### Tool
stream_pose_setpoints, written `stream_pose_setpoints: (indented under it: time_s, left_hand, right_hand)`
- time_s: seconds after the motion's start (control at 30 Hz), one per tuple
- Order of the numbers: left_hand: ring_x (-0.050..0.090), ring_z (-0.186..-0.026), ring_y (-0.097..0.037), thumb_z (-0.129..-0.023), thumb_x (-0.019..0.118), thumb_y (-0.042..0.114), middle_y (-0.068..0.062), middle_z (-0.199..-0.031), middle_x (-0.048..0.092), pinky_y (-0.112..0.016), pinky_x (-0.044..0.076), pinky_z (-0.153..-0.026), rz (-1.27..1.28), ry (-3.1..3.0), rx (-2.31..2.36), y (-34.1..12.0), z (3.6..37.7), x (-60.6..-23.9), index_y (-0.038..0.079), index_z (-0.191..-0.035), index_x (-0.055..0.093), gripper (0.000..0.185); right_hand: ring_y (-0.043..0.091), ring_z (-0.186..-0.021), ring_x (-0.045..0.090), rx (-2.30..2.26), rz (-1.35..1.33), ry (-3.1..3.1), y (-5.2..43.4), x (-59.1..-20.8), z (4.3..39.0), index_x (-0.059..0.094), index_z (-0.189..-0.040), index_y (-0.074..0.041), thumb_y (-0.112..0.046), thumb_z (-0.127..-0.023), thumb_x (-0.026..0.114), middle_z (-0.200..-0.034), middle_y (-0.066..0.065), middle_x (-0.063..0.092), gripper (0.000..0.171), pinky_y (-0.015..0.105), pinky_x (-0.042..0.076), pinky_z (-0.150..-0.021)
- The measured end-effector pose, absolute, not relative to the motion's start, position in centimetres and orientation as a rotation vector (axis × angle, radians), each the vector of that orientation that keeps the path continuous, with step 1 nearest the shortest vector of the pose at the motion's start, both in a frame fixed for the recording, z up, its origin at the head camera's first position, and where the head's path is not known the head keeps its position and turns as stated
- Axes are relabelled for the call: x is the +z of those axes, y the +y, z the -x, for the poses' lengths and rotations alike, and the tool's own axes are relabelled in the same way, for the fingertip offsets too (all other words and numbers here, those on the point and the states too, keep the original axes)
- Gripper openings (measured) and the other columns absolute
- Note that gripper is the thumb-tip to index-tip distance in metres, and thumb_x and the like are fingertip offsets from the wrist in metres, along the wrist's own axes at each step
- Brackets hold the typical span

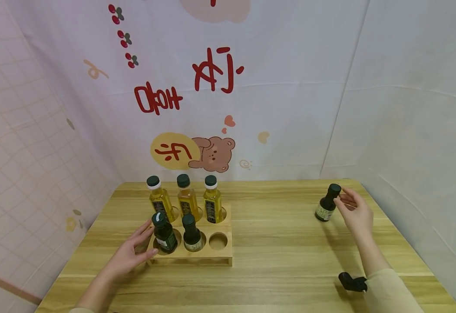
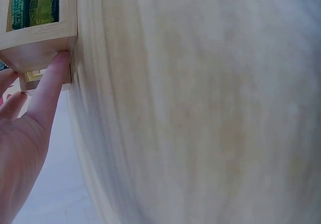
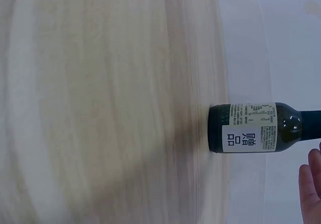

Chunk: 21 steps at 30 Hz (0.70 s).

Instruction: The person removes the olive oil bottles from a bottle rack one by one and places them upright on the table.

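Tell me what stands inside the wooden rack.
In the rack stand three yellow bottles at the back and two dark bottles in front; their undersides cannot be seen, being covered.

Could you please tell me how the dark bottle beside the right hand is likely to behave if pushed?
The dark bottle would probably tip if pushed near its cap, being tall with nothing bracing it. Its glossy shoulder suggests a smooth, perhaps slippery surface; its rounded body might roll once down.

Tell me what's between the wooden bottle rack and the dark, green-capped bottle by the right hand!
Just bare yellowish wooden tabletop lies between that wooden rack and the dark bottle, in the head view.
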<state>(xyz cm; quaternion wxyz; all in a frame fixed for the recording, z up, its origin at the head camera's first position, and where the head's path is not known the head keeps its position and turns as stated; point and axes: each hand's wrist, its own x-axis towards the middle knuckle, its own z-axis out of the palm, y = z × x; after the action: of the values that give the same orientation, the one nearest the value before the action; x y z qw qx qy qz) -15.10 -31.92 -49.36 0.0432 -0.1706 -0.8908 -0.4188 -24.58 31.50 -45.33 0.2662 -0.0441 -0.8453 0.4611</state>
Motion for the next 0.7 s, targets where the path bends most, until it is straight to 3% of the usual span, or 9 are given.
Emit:
stream_pose_setpoints:
  time_s: [0.33,0.53,0.63,0.7]
  left_hand:
    - [0.025,-0.138,-0.049,-0.089,0.076,0.019,-0.021,-0.158,0.026,-0.018,0.037,-0.095,0.527,-2.721,-1.291,-31.8,15.1,-49.1,-0.006,-0.144,0.046,0.067]
    - [0.025,-0.138,-0.048,-0.089,0.076,0.019,-0.020,-0.158,0.026,-0.038,0.044,-0.097,0.521,-2.737,-1.275,-31.9,15.1,-49.2,-0.006,-0.145,0.046,0.068]
    - [0.025,-0.138,-0.048,-0.089,0.076,0.019,-0.020,-0.159,0.026,-0.036,0.044,-0.097,0.525,-2.735,-1.280,-31.9,15.2,-49.3,-0.005,-0.145,0.046,0.067]
    - [0.025,-0.138,-0.048,-0.090,0.076,0.019,-0.020,-0.158,0.026,-0.026,0.041,-0.096,0.529,-2.732,-1.280,-32.0,15.2,-49.3,-0.005,-0.145,0.046,0.067]
  right_hand:
    - [-0.011,-0.088,0.054,1.157,-0.059,-2.295,31.4,-45.0,23.1,0.059,-0.135,0.000,-0.015,-0.093,0.072,-0.108,0.022,0.067,0.046,0.007,0.044,-0.078]
    - [-0.005,-0.092,0.056,1.143,-0.160,-2.289,30.7,-44.7,22.6,0.060,-0.133,0.000,-0.010,-0.091,0.073,-0.106,0.020,0.067,0.045,0.012,0.046,-0.081]
    - [-0.002,-0.094,0.057,1.139,-0.201,-2.290,30.1,-44.6,22.5,0.060,-0.132,0.000,-0.008,-0.090,0.074,-0.106,0.018,0.067,0.045,0.013,0.046,-0.082]
    - [0.001,-0.094,0.058,1.141,-0.236,-2.291,29.6,-44.6,22.4,0.061,-0.132,-0.001,-0.005,-0.089,0.074,-0.105,0.018,0.067,0.045,0.014,0.046,-0.082]
